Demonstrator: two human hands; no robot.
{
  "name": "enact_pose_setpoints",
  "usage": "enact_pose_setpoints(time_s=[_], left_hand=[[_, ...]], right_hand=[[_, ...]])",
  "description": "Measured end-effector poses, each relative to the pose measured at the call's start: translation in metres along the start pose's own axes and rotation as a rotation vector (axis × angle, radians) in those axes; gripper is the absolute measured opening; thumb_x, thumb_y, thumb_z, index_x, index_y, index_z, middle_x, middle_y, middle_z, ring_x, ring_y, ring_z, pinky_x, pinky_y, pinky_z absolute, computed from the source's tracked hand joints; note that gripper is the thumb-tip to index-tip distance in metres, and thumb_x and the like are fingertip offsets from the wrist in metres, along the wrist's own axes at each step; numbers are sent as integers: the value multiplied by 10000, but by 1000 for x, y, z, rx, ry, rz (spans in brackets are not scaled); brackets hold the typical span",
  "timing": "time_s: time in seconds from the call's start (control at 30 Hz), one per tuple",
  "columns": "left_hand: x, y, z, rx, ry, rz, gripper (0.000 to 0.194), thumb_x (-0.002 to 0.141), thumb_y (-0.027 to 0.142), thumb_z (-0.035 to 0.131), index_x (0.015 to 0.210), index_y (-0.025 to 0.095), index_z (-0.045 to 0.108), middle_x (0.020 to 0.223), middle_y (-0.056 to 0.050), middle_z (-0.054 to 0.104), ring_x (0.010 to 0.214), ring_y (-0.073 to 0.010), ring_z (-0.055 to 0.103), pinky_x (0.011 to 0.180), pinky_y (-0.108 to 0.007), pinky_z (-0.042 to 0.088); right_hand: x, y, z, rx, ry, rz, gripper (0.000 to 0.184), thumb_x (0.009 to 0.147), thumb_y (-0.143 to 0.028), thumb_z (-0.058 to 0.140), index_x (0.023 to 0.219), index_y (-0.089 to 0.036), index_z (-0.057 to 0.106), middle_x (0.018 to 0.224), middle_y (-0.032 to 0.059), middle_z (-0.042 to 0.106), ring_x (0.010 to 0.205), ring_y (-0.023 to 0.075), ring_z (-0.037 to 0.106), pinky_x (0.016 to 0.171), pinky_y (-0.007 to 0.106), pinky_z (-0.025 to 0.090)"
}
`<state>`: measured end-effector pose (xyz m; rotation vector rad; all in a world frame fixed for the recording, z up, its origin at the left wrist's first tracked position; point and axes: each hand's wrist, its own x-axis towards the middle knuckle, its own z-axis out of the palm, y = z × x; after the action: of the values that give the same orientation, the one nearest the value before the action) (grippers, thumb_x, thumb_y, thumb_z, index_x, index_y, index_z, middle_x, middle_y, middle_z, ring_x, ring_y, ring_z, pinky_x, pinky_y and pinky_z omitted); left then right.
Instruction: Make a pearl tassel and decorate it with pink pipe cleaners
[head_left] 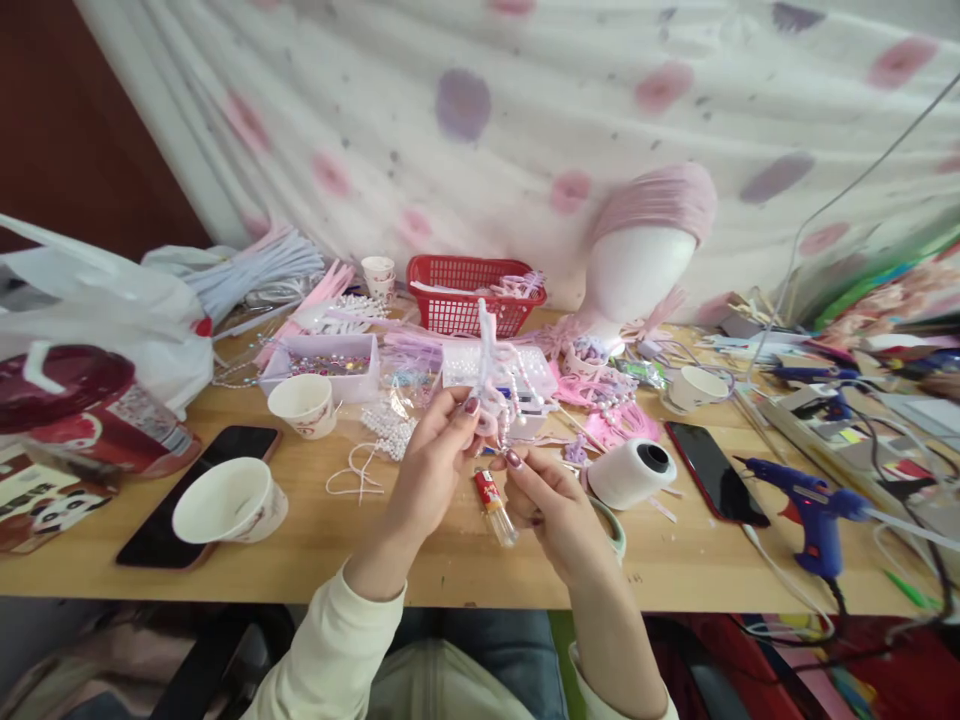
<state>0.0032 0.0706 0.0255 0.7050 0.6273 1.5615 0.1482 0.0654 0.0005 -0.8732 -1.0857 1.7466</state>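
Note:
Between thumb and fingers, my left hand grips a fuzzy pale pink and white pipe-cleaner piece, held upright above the table. Short strands of pearl beads dangle from its right side. My right hand is pinched closed just below the piece, close to the left fingertips; what lies in the pinch is too small to tell. On the table beneath my hands lies a small clear tube with a red label. A white thread cone rests on its side right of my right hand.
Paper cups and a dark phone sit at left. Behind are a lilac bead tray, a red basket and a foam head. Another phone and a blue glue gun with cords lie right.

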Motion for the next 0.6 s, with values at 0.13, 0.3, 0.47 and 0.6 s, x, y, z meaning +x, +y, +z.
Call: enact_pose_setpoints(time_s=[0.13, 0.3, 0.47, 0.6], left_hand=[[-6, -7, -3, -2, 55, -8, 333, 748, 413, 881, 789, 170, 656, 671, 33, 622, 574, -67, 484, 546, -169, 381], [-8, -14, -4, -21, 74, -87, 371, 737, 426, 876, 724, 163, 614, 615, 40, 577, 521, -55, 427, 495, -167, 323], [-5, -7, -8, -64, 97, -81, 369, 702, 382, 896, 722, 164, 599, 649, 51, 568, 540, -45, 440, 522, -158, 351], [-5, -6, -7, -76, 98, -88, 358, 701, 370, 894, 720, 160, 605, 640, 49, 571, 540, -47, 449, 528, -164, 367]], right_hand=[[-8, 2, -4, -63, 81, 12, 500, 719, -619, 866, 771, -169, 654, 494, -114, 346, 447, 53, 270, 451, 207, 228], [-11, 1, -1, -144, 12, 18, 488, 769, -633, 823, 757, -176, 652, 533, -82, 427, 485, 76, 347, 488, 228, 311], [-6, -4, -10, -262, 36, 0, 501, 784, -646, 805, 748, -177, 635, 518, -91, 407, 481, 69, 326, 492, 226, 264], [-3, -6, -11, -338, -32, 35, 515, 832, -673, 745, 754, -178, 628, 517, -46, 530, 490, 90, 425, 524, 239, 340]])
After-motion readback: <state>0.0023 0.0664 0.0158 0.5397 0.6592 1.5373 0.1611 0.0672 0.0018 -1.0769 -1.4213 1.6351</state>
